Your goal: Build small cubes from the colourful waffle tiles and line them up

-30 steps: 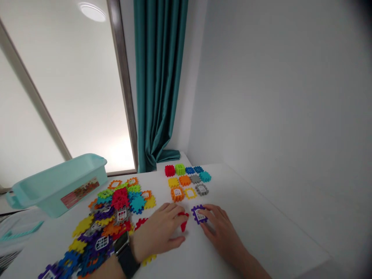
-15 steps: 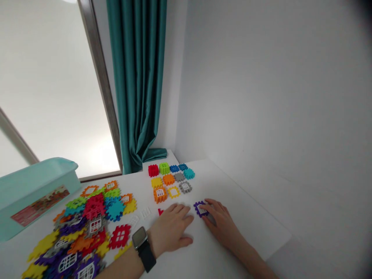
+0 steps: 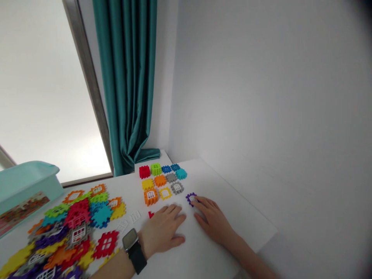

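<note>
The right hand [image 3: 210,221] rests its fingers [image 3: 202,202] on a purple window tile [image 3: 191,198] at its 11 o'clock, grip unclear; the left hand [image 3: 162,226] lies open on the table [image 3: 232,209], a red piece [image 3: 150,214] at its 10 o'clock.

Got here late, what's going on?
One person is at a white table. Their right hand rests its fingertips on a purple plastic tile, and their left hand lies flat beside a red piece. Rows of small coloured tiles sit ahead, with a loose heap of tiles to the left by a pale teal bin.
</note>
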`<action>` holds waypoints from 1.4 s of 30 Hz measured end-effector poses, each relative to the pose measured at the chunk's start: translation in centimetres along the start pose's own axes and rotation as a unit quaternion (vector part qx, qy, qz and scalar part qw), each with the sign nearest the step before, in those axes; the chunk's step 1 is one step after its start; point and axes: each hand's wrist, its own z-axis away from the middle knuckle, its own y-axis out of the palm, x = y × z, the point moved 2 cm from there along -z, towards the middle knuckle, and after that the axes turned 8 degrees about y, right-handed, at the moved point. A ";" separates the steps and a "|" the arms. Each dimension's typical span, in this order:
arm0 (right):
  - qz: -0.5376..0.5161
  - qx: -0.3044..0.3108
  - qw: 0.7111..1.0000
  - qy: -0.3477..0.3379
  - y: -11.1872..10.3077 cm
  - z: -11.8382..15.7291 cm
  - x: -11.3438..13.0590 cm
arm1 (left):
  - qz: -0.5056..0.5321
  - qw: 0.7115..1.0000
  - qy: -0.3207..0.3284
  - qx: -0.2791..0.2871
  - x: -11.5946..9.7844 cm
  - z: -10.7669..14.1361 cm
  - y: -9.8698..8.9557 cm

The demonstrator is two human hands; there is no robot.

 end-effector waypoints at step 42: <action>-0.035 0.010 0.999 -0.001 1.7 -5.9 -2.8 | 0.011 1.000 0.002 -0.006 0.6 -0.8 0.1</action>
